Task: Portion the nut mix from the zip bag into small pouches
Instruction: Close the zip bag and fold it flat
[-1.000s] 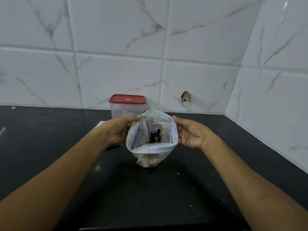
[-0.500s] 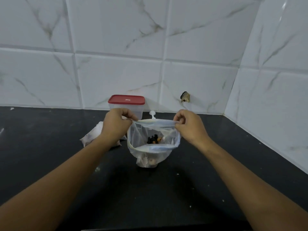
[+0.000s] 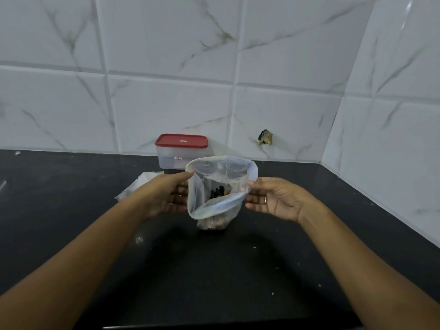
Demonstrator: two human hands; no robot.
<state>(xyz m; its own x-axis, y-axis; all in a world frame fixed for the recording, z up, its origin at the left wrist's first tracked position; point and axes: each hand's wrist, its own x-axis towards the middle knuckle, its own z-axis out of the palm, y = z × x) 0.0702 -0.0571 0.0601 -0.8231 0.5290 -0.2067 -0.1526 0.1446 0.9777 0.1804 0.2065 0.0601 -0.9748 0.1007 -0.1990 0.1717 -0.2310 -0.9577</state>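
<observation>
Zip bag (image 3: pixel 221 184) of clear plastic is standing upright on the black countertop (image 3: pixel 214 270). Its mouth is gaping wide toward the camera, with the rim forming a rounded loop. Nut mix (image 3: pixel 218 192) is sitting low inside: dark pieces with an orange one among them are showing through the mouth, and paler pieces are showing through the bag's base.

The left hand (image 3: pixel 166 196) is flanking the bag's left side. Its thumb tip is touching the rim, and its fingers are stretching nearly straight toward the plastic wall, with none curling round it. The right hand (image 3: pixel 273 198) is doing the same on the right side, thumb tip at the rim and fingers extended and relaxed just beside the bag. A ring (image 3: pixel 266 200) is showing on one of its fingers. Both forearms are reaching in from the near edge.

Just behind the bag, a clear plastic container (image 3: pixel 176 160) with a red lid (image 3: pixel 181 141) is standing closed against the wall. Crumpled clear plastic (image 3: pixel 142 183) is lying on the counter behind the left hand, partly hidden by it. White marbled tiles (image 3: pixel 166 44) are covering the wall, and a chipped hole (image 3: pixel 265 138) is showing in one tile to the right of the container.
</observation>
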